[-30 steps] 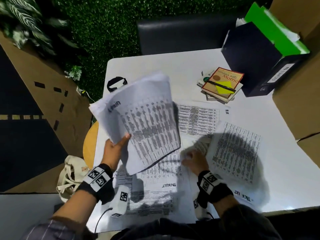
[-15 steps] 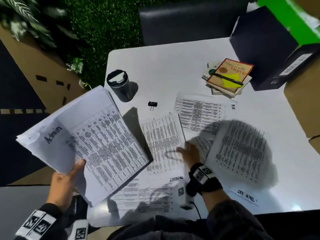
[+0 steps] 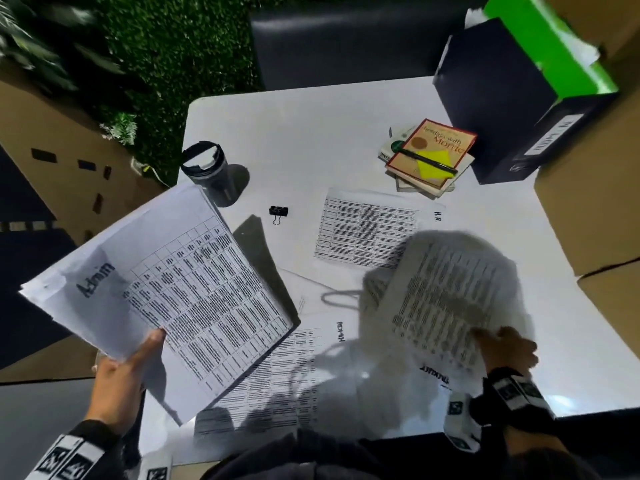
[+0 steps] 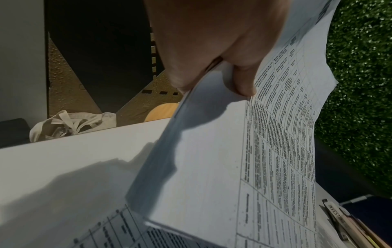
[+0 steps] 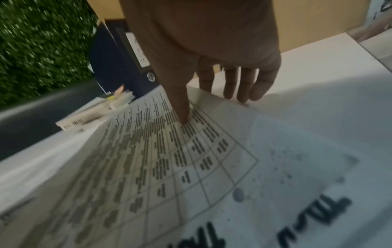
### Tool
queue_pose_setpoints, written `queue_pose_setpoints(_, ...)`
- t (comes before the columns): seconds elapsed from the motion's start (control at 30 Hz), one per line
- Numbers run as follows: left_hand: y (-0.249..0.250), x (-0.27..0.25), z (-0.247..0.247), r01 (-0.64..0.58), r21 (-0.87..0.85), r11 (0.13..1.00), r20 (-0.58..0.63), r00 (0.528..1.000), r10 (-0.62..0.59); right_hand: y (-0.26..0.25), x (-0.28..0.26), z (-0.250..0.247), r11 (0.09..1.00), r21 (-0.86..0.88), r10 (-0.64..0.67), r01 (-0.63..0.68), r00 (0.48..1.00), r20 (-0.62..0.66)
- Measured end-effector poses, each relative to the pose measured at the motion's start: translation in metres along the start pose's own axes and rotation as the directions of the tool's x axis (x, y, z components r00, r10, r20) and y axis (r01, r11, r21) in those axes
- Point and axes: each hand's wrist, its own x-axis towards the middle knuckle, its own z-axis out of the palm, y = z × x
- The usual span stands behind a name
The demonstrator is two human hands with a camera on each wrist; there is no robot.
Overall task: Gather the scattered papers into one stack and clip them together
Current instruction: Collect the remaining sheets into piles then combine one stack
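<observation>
My left hand (image 3: 121,379) grips a stack of printed sheets (image 3: 173,289) marked "Admin", held up and tilted over the table's left edge. In the left wrist view the thumb (image 4: 244,80) lies on top of the stack (image 4: 212,159) and the fingers are underneath. My right hand (image 3: 509,348) pinches the near edge of a blurred printed sheet (image 3: 446,299) raised off the table at right. The thumb (image 5: 182,107) presses its face (image 5: 148,159) and the fingers sit behind the edge. A black binder clip (image 3: 278,212) lies alone mid-table. An "H.R" sheet (image 3: 367,233) and another sheet (image 3: 277,386) lie flat.
On the white table (image 3: 311,133) a dark tumbler (image 3: 211,171) stands at the left. Books with a pen and yellow note (image 3: 429,154) lie at the back right, beside a dark file box (image 3: 495,98). Cardboard boxes (image 3: 588,202) crowd the right edge. A cloth bag (image 4: 74,124) lies on the floor.
My left hand swung the Admin stack out to the left, which uncovered the tumbler and clip. My right hand moved from the middle sheets to the right and lifted the right-hand sheet.
</observation>
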Motion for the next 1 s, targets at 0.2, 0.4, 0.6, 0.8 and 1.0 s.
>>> queue_pose_setpoints(0.2, 0.004, -0.002, 0.020, -0.024, -0.008, 1.000, -0.023, 0.999, 0.024, -0.005, 0.003, 0.009, 0.997, 0.073, 0.027, -0.025, 0.999, -0.029)
queue_pose_setpoints(0.4, -0.001, -0.011, 0.032, 0.045, -0.061, 0.997, -0.037, 0.998, -0.047, 0.004, 0.009, -0.005, 0.941, 0.308, -0.075, 0.142, 0.973, -0.219)
queue_pose_setpoints(0.6, -0.010, -0.023, 0.042, 0.084, -0.075, 0.994, -0.066, 0.994, -0.089, -0.005, 0.016, -0.059, 0.762, 0.575, -0.353, 0.298, 0.935, -0.016)
queue_pose_setpoints(0.8, -0.016, -0.035, 0.056, 0.072, -0.115, 0.991, -0.105, 0.991, -0.085, -0.067, -0.001, -0.136, 0.635, 0.545, -0.716, 0.547, 0.681, 0.150)
queue_pose_setpoints(1.0, -0.032, -0.043, 0.058, 0.136, -0.078, 0.988, -0.145, 0.979, -0.146, -0.153, 0.034, -0.121, 0.529, 0.314, -0.847, 0.789, 0.469, 0.249)
